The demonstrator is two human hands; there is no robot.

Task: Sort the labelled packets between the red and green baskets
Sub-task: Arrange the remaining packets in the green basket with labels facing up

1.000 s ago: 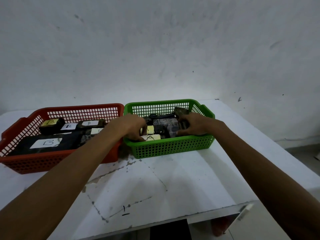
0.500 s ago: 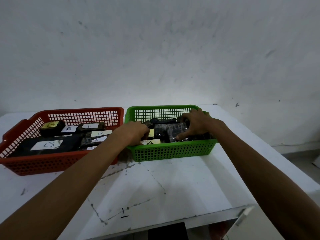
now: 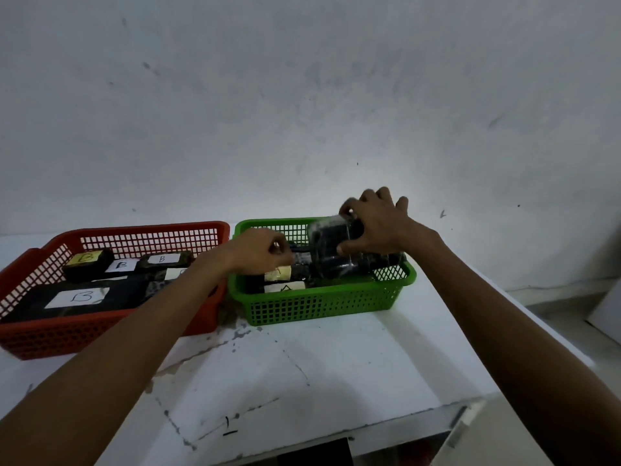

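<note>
The green basket (image 3: 322, 306) stands right of the red basket (image 3: 60, 334) on the white table. My right hand (image 3: 379, 223) grips a dark plastic-wrapped packet (image 3: 331, 253) and holds it tilted up on edge above the green basket's right half. My left hand (image 3: 260, 255) is curled inside the basket's left side, touching the packets there; what it holds is hidden. Two packets with "A" labels (image 3: 284, 286) lie at the front of the green basket. The red basket holds several dark packets labelled "B" (image 3: 80, 295).
The white table (image 3: 302, 371) has cracked lines and a marked "1" near its front edge. Its right edge falls away beyond the green basket. A plain white wall rises just behind both baskets.
My right hand has lifted the dark packet from lying flat in the green basket and tipped it upright. My left hand stayed at the basket's left side.
</note>
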